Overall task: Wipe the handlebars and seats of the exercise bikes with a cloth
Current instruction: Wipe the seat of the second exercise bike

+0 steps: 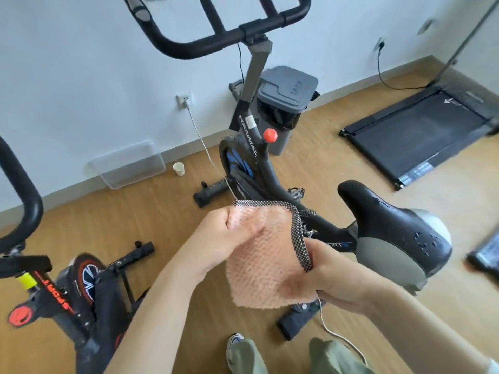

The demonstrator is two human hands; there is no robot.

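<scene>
Small home gym room, shown by two exercise bikes (259,163) (67,287), a folded treadmill (421,130) laid on wood-look floor (151,211), plain white wall (81,63), grey bin (286,103) set against it

Both your forearms reach forward, your left hand (222,238) pinching the upper left corner of the cloth (260,268) and your right hand (333,276) gripping its right edge.

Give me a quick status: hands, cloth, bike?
Left hand and right hand both grip the pink cloth, mid-air. Seat just right of it, untouched. Nothing between them.
</scene>
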